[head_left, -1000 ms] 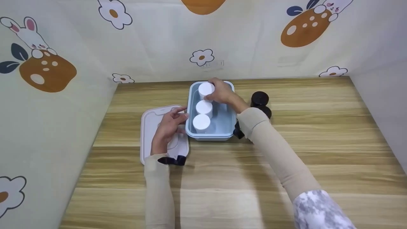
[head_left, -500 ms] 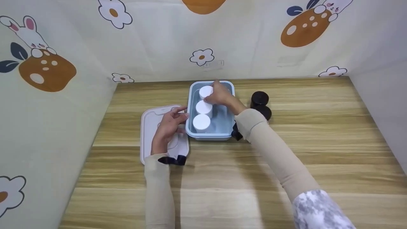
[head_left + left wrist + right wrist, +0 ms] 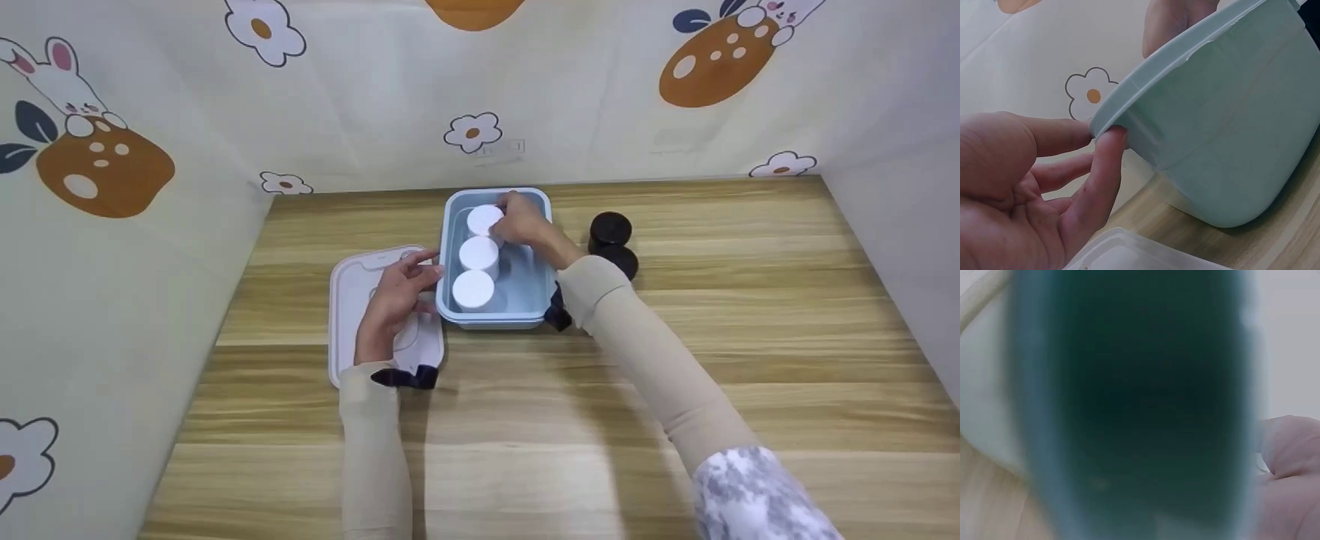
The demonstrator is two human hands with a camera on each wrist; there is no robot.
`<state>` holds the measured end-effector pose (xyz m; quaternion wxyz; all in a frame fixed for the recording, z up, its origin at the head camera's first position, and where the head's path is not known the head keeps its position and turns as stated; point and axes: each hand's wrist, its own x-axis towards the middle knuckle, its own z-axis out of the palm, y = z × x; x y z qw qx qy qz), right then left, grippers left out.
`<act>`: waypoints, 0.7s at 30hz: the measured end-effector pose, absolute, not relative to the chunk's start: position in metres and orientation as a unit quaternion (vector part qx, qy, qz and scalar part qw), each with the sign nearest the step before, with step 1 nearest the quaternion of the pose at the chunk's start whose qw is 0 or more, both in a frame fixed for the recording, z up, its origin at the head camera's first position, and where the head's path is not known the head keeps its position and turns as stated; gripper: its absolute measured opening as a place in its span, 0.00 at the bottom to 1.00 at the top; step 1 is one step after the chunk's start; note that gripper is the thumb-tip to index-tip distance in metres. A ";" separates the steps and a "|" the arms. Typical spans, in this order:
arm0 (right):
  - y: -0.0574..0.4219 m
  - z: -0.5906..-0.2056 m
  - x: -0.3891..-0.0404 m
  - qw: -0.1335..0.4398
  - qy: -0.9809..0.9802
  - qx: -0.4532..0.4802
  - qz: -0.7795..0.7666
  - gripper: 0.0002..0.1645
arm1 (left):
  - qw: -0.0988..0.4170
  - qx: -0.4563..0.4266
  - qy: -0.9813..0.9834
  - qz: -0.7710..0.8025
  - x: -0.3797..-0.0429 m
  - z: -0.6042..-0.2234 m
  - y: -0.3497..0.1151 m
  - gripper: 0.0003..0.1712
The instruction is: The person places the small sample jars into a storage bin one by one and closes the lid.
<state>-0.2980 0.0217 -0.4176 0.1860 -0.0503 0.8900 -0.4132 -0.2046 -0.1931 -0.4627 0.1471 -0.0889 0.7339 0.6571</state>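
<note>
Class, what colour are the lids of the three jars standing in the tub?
White, seen best in the head view: jars in the tub.

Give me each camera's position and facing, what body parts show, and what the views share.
Head: looks down from above at the table; both forearms, left hand, right hand at the far white jar.
Left wrist: low beside the blue container; fingers touch its rim.
Right wrist: blurred, blocked by something dark.
Shared: container, left hand.

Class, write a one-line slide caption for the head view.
Right hand grips farthest white jar in blue box; left hand steadies its rim.
</note>
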 end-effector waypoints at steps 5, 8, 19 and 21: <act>0.029 -0.414 -0.297 0.207 0.880 -0.029 -0.427 0.34 | 0.147 -0.086 0.732 0.660 -0.206 -0.463 -0.191 0.27; 0.037 -0.410 -0.295 0.212 0.873 -0.022 -0.438 0.37 | 0.147 -0.084 0.730 0.662 -0.207 -0.464 -0.190 0.27; 0.060 -0.386 -0.271 0.205 0.846 -0.067 -0.488 0.34 | 0.149 -0.081 0.733 0.659 -0.207 -0.465 -0.195 0.28; 0.065 -0.382 -0.264 0.203 0.838 -0.087 -0.499 0.33 | 0.147 -0.080 0.732 0.660 -0.207 -0.465 -0.195 0.28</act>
